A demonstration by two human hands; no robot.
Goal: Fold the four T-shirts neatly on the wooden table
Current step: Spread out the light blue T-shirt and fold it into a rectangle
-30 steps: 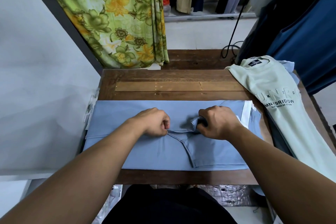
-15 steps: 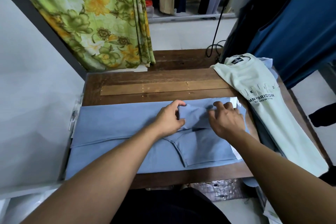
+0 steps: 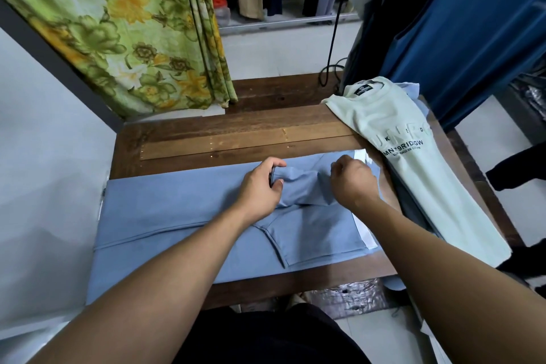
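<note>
Along the wooden table's (image 3: 236, 139) near edge the blue T-shirt (image 3: 177, 216) is getting its sleeve (image 3: 301, 186) tucked in. The left hand (image 3: 260, 186) is pinching it between thumb and fingers, while the right hand's (image 3: 353, 183) curled fingers are hiding their grip. Next, likely pressing the sleeve flat. A mint T-shirt (image 3: 413, 162) is waiting at the table's far right.

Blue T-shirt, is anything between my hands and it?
Nothing visible. The left hand and right hand both hold the blue T-shirt at its bunched sleeve; the pale green T-shirt lies off to the right.
</note>
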